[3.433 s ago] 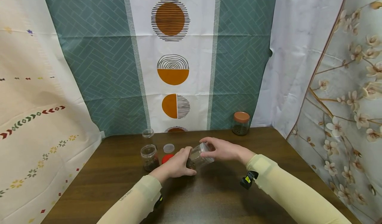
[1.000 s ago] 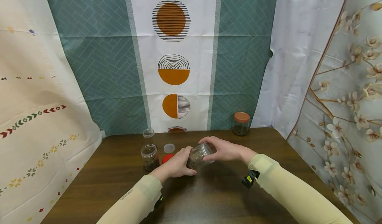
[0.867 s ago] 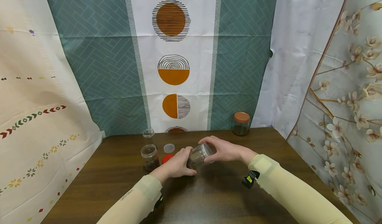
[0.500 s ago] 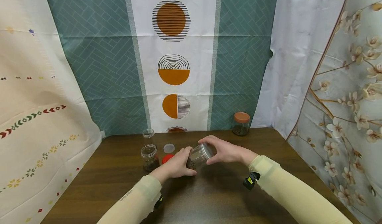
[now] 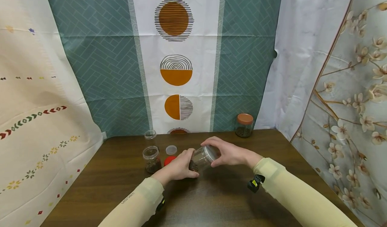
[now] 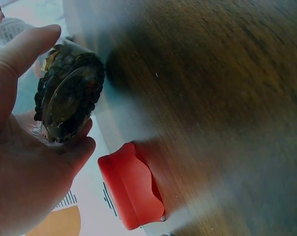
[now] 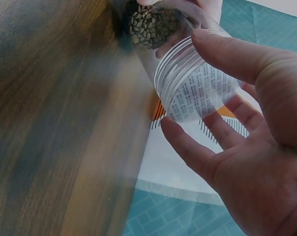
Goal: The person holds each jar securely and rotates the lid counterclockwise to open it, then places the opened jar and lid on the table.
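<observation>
A clear jar (image 5: 198,158) hangs tilted above the table, its screw lid (image 7: 200,91) pointing up to the right. Dark seeds (image 7: 151,27) lie gathered toward its base. My left hand (image 5: 179,166) grips the jar round its lower end, thumb on one side and fingers on the other. On the right, my right hand (image 5: 228,153) holds the clear lid with thumb and fingers spread round its edge. Small print shows on the lid's top. Beside the left hand, a red wavy-edged piece (image 6: 131,187) stands on the table, partly hidden in the head view.
Left of the hands stands a lidless-looking jar (image 5: 152,161) with dark contents. Behind it are another clear jar (image 5: 150,135) and a small whitish round lid (image 5: 171,150). A jar with an orange-brown lid (image 5: 244,125) stands at the table's back right corner.
My right hand's thumb and fingers have shifted round the lid, the thumb moving lower, and the wrist has turned slightly. The left hand and the jar have stayed in place.
</observation>
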A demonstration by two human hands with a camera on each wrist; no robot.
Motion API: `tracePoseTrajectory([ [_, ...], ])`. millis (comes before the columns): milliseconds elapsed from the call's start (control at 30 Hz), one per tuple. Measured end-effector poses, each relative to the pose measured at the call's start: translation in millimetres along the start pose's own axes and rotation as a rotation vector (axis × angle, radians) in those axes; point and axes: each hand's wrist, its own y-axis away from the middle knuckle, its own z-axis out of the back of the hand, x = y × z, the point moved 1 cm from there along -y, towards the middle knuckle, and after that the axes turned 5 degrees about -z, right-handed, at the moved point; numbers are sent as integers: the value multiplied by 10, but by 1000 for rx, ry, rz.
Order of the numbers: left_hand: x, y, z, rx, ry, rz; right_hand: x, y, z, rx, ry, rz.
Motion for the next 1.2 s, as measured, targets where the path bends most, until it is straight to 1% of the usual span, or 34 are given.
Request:
tracePoseTrajectory([
  [67,-9,6,4,-8,4,-3,7,3,8,-1,-10,-1],
  [267,-23,35,-23,-20,3,18,10,34,21,5,-68,-23],
  [333,-29,46,-30,-23,3,23,4,48,25,5,-73,-29],
  [467,-38,71,-35,-43,33,31,-9,67,38,-4,-69,-26],
  [667,-40,95,-30,-81,86,39,2,70,89,-45,-7,-17],
  [767,-33,89,-44,-99,93,63,-3,74,115,-60,21,-28],
  [867,-29,70,-75,-117,85,88,-20,83,140,-64,27,-45],
  [1000,-47,26,-105,-151,76,96,-57,91,181,-72,45,-66],
  [1200,-82,-85,-66,-222,59,96,-121,85,263,-100,117,-119],
])
